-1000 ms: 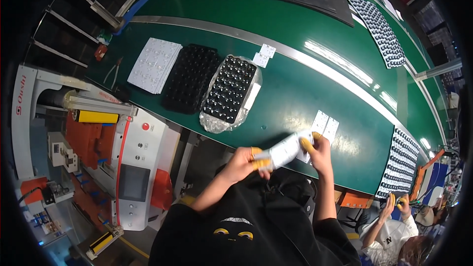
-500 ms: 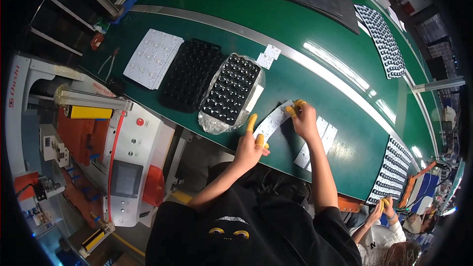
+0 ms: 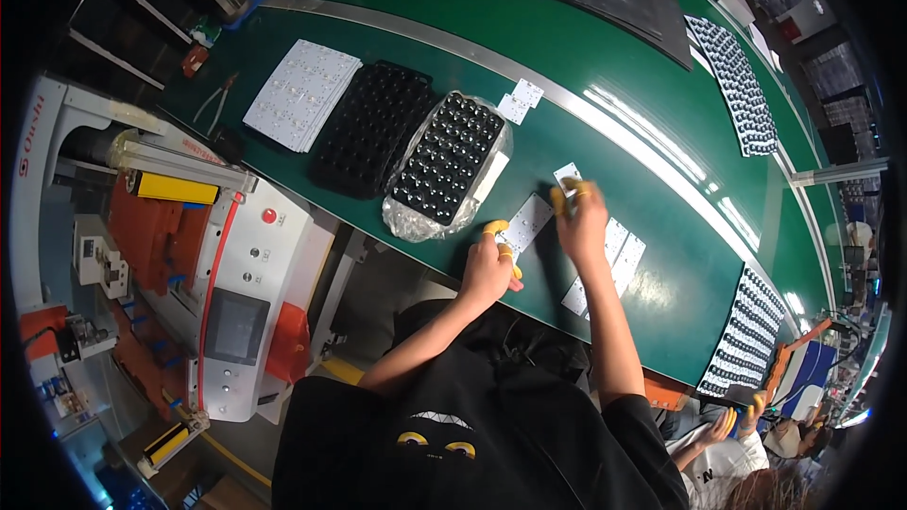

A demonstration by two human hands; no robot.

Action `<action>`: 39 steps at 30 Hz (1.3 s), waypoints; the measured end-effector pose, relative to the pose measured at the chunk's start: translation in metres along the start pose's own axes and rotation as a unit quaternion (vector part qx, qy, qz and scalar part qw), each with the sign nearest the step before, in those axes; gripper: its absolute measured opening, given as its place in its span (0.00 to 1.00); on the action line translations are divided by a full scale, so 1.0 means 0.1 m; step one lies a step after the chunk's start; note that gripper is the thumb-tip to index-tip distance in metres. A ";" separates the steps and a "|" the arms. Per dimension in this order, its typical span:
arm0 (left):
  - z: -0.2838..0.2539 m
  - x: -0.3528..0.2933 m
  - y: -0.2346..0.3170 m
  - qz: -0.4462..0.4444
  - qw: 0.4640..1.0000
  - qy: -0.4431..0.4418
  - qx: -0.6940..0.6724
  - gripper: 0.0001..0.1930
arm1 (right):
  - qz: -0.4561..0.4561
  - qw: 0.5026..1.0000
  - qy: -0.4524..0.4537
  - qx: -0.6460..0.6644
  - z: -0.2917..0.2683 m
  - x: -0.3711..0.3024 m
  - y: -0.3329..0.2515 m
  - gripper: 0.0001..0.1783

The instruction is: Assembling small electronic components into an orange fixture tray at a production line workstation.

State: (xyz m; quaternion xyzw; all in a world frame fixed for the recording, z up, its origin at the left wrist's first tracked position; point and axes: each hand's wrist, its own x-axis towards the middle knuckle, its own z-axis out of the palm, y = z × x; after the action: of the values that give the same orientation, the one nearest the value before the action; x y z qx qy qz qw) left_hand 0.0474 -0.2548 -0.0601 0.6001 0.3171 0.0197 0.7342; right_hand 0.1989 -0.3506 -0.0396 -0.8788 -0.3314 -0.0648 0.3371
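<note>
currently, the left hand [image 3: 487,270], wearing yellow finger covers [image 3: 494,226], pinches the near end of a white board strip [image 3: 529,219] that slants over the green table [image 3: 690,297]; whether the strip touches it, i cannot tell. the right hand [image 3: 583,219], slightly blurred, pinches a small white board piece [image 3: 567,174] at its fingertips, apart from the strip. two white strips [image 3: 627,264] lie beside the right forearm. to the left sit a domed black tray [image 3: 449,159] in clear plastic, another black tray [image 3: 373,127] and a white board stack [image 3: 302,94].
</note>
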 end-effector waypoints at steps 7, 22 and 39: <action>-0.08 -0.11 0.04 -0.030 0.998 -0.009 0.058 0.17 | -0.019 0.985 -0.109 -0.132 0.11 -0.26 -0.09 0.16; -0.26 -0.55 -0.03 0.311 0.803 0.043 0.506 0.24 | 0.038 0.990 -0.133 0.037 0.13 -0.18 -0.24 0.18; -0.02 -0.54 -0.25 0.335 0.761 0.012 0.555 0.39 | -0.061 0.993 -0.041 0.091 0.16 0.08 0.27 0.14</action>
State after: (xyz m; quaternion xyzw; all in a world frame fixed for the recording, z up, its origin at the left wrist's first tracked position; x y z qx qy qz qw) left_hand -0.0050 -0.2824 -0.0586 0.9703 0.0605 0.0919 0.2153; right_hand 0.2202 -0.3517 -0.0640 -0.8243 -0.4028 -0.0184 0.3974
